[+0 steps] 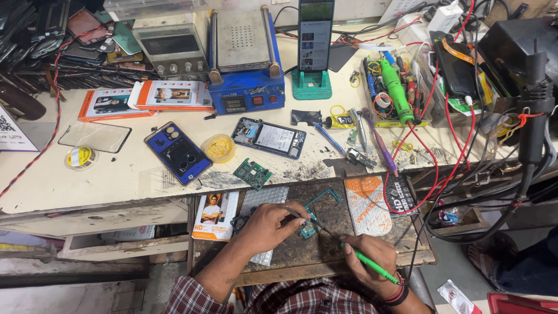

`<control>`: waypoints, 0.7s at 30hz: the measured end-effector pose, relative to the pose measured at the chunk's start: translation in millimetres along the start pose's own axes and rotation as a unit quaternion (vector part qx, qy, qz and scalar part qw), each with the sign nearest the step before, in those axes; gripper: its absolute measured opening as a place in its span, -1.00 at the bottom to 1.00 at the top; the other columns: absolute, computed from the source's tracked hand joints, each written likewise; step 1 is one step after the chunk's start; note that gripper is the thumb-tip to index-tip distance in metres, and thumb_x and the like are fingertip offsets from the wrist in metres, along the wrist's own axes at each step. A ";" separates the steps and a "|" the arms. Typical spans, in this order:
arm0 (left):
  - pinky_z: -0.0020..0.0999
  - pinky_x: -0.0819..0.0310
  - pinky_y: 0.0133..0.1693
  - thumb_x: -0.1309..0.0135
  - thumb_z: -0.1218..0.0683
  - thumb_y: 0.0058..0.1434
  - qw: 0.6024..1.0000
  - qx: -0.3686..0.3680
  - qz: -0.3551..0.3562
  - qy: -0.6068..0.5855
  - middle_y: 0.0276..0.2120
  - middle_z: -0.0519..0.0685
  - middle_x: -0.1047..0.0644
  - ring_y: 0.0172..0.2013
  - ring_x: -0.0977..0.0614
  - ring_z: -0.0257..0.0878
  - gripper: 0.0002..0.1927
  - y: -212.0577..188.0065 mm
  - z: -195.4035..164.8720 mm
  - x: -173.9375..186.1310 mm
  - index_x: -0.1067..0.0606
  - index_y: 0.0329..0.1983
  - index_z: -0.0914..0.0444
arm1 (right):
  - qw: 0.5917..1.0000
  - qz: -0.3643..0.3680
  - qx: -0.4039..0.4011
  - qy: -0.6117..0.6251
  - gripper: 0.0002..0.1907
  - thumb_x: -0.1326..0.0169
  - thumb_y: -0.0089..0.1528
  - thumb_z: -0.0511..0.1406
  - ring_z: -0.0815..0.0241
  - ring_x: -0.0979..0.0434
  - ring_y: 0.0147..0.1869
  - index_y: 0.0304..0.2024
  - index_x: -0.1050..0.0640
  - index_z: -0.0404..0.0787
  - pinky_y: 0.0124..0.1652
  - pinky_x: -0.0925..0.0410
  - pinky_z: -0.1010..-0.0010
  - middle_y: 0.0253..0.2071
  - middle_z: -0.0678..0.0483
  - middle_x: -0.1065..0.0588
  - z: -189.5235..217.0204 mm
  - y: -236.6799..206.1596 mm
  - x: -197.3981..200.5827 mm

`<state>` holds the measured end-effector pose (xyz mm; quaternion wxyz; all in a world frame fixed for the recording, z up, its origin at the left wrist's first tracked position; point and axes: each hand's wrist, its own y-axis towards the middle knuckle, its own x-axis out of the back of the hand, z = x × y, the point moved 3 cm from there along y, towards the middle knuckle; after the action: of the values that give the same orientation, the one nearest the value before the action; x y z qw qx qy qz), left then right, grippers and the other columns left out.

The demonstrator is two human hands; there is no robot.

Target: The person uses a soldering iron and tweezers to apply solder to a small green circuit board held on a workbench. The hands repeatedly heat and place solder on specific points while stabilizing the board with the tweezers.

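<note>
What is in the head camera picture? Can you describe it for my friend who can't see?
A person's left hand steadies a small teal circuit board on a dark work mat, while the right hand holds a green-handled tool with its tip at the board. Behind, a cluttered bench holds an opened phone and a blue phone back.

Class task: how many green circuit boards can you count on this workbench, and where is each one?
2. One board lies at the bench edge below the opened phone; one board sits under the left hand. The clutter may hide others.
</note>
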<state>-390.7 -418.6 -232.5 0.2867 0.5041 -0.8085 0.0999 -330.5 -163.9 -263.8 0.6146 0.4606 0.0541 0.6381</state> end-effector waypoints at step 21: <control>-0.31 -0.36 -0.55 -0.18 0.10 0.31 1.000 -0.007 0.003 -0.008 -0.53 -0.07 -0.63 -0.63 -0.56 -0.35 -0.86 21.7 3.9 5.4 -0.60 -0.09 0.15 | 1.000 0.005 -0.024 -0.003 -0.89 -0.16 0.19 -0.34 0.17 -0.67 -0.49 -0.33 -0.64 -0.27 -0.45 -0.46 0.40 -0.47 0.05 -0.63 -18.8 14.8 -2.0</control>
<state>-412.8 -414.2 -229.9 0.2840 0.5007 -0.8126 0.0911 -354.0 -159.8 -266.1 0.6223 0.4480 0.0341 0.6410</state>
